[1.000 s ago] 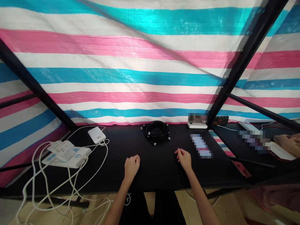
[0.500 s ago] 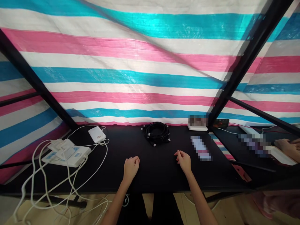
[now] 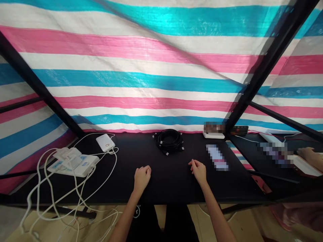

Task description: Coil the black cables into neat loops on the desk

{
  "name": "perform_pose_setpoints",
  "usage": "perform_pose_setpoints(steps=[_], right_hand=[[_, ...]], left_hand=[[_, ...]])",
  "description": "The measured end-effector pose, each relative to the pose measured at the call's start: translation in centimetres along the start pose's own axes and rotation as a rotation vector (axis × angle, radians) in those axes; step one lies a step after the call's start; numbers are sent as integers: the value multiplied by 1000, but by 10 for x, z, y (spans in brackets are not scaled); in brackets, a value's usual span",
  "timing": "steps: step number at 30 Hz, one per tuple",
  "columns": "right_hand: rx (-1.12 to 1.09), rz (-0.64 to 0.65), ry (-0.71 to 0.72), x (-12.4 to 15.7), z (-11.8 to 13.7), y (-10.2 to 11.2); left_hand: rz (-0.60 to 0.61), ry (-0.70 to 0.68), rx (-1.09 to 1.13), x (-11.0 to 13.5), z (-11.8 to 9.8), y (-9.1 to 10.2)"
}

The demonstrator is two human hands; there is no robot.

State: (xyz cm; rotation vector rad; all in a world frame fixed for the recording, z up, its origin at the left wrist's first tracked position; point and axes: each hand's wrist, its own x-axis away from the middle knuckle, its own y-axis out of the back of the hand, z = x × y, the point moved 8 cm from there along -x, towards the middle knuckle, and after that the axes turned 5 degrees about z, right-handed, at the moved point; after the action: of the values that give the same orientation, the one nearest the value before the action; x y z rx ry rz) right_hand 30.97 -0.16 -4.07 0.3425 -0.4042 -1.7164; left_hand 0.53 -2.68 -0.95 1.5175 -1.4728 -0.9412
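Note:
My left hand (image 3: 141, 176) rests on the black table (image 3: 171, 181) with its fingers curled into a loose fist, nothing visible in it. My right hand (image 3: 198, 170) also lies on the table, fingers curled inward and empty as far as I can see. A coil of black cables (image 3: 169, 140) with several white-tipped plugs lies beyond both hands near the back edge. Neither hand touches it.
At the left sit a white power strip with plugged-in chargers (image 3: 73, 162), a white power bank (image 3: 105, 143) and loose white cords hanging over the edge. A white device (image 3: 213, 135) stands at the back right. Another person's hand (image 3: 306, 154) is at the far right. A striped tarp hangs behind.

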Motion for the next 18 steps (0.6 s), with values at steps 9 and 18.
perform_pose_setpoints(steps=[9, 18], right_hand=[[-2, -9, 10, 1, 3, 1], [15, -13, 10, 0, 4, 2]], left_hand=[[-9, 4, -5, -1, 2, -1], [-3, 9, -11, -3, 0, -1]])
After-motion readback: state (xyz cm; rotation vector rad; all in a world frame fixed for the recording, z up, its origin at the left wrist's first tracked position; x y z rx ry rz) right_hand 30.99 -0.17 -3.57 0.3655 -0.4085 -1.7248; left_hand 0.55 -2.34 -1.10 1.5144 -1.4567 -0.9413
